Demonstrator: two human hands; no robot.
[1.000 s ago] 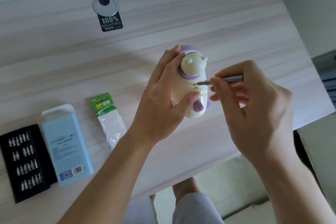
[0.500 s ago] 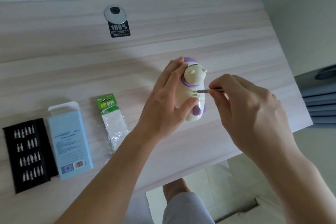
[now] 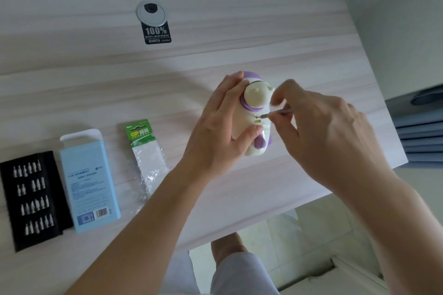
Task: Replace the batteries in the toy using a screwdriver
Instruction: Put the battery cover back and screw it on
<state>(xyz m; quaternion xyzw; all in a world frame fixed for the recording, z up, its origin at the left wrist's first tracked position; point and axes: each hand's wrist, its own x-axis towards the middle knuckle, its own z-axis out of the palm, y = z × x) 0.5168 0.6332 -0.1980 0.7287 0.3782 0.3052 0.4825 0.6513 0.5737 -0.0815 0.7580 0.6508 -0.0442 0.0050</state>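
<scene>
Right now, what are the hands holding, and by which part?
The left hand grips the toy around its body; the right hand pinches the screwdriver by its shaft.

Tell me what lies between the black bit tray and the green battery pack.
A light blue box lies flat there, touching the bit tray and apart from the battery pack; the head view shows it.

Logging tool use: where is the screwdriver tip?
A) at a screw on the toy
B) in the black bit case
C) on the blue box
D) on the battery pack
A: the right hand pinches the screwdriver, its tip at a screw on the toy that the left hand grips.
</scene>
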